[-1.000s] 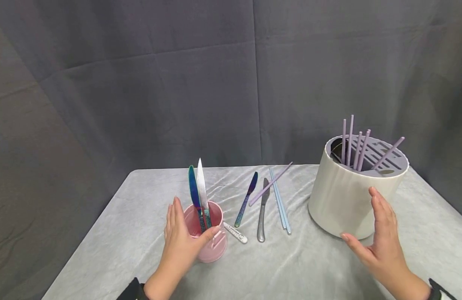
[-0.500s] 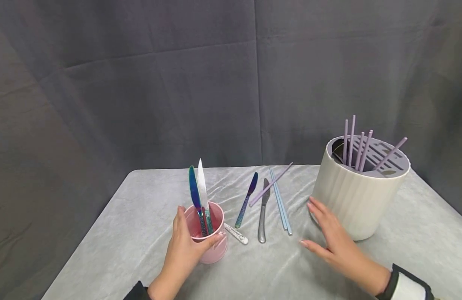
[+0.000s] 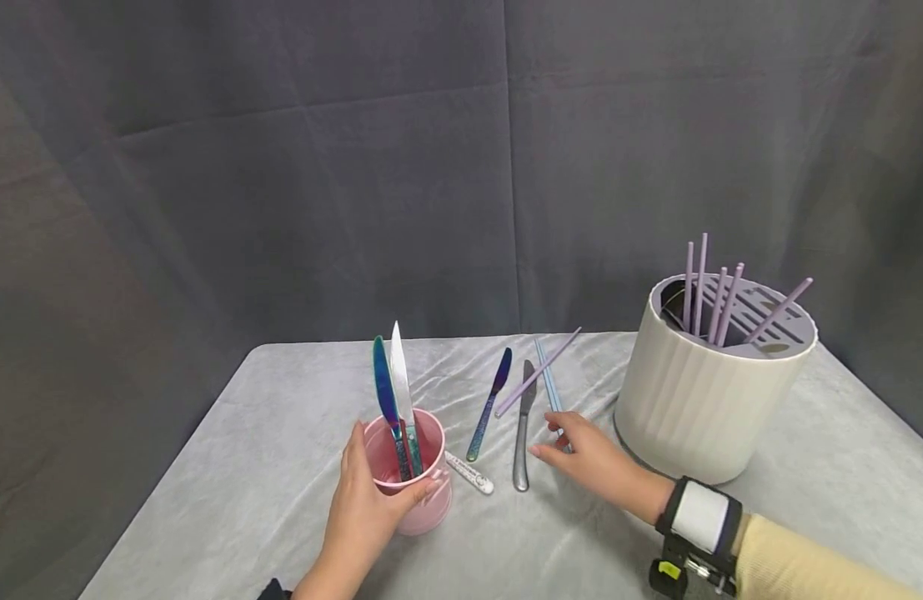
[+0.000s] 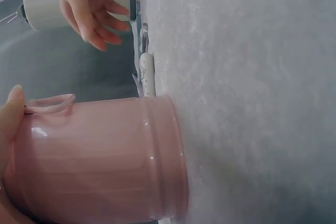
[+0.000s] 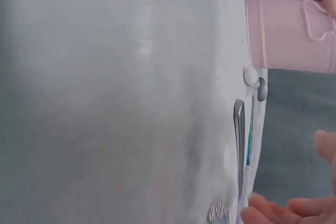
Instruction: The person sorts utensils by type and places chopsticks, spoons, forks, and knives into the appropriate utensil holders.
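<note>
My left hand (image 3: 365, 508) grips the pink cup (image 3: 425, 518) by its rim, fingers round the far left side and thumb on the near right. Two knives stand in the cup, one with a blue blade (image 3: 384, 385), one with a silver blade (image 3: 401, 375); a narrow red item shows between them. My right hand (image 3: 592, 458) hovers palm down over the light blue chopsticks (image 3: 549, 379), hiding their near ends, its fingers loosely bent and holding nothing. Just left of its fingertips lies a grey table knife (image 3: 522, 442), crossed by a lilac chopstick (image 3: 539, 371).
A blue iridescent knife (image 3: 489, 406) lies between cup and grey knife. Beside the cup is a white marker (image 3: 470, 473). At right stands a large cream utensil holder (image 3: 701, 408) with several lilac chopsticks (image 3: 727, 304) in its slotted lid. A grey curtain (image 3: 318, 183) hangs behind.
My right hand has moved left from in front of the cream holder to over the blue chopsticks. My left hand, first spread beside the cup, now holds its rim.
</note>
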The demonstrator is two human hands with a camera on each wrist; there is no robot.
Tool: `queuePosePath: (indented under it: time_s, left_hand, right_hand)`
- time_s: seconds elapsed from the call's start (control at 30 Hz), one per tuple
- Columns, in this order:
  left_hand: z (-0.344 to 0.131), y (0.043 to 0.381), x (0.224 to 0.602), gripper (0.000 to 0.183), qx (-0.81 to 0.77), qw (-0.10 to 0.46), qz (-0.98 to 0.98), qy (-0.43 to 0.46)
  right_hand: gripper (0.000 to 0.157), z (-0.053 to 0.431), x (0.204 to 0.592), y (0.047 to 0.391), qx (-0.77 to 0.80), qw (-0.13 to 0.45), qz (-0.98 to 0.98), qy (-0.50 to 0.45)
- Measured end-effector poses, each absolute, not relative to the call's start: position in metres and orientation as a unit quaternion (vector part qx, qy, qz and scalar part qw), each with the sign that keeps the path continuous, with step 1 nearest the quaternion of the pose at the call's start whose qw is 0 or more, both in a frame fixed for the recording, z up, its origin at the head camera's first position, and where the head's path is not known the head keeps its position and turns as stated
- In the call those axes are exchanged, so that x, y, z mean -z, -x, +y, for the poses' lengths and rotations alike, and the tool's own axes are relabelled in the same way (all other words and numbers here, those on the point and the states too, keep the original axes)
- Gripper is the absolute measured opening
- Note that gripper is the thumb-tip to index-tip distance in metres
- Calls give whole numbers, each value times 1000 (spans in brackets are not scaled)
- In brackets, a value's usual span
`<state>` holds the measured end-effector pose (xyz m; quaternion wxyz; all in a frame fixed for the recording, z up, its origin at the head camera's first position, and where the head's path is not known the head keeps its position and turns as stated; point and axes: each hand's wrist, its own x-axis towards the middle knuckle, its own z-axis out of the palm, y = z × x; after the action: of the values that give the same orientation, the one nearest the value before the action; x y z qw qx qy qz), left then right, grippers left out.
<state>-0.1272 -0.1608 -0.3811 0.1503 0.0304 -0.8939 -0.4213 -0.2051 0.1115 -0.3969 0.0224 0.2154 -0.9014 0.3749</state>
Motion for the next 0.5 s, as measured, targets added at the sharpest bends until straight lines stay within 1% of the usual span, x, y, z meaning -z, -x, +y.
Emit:
queuePosePath:
  time_s: [0.07,0.23,0.27,0.43,0.5]
  left_hand:
    - [-161,127,382,117,423,149,-893,-38]
    - [-160,127,382,114,420,151,-894,-45]
    - [-160,127,382,114,418,152,-895,-43]
    - [-160,126,381,114,409,154,-898,-41]
    - [-160,125,381,115,406,156,-900,-41]
  right_hand:
    - [54,102,398,212,-372,4,-907,-197]
    - [32,84,405,230,-353,-16,-920,-169]
    - [31,81,406,234,-349,-21,-923,-164]
    - [52,69,408,246,-299,-44,-940,-156]
    - [53,65,409,248,-267,-40,-949,-164]
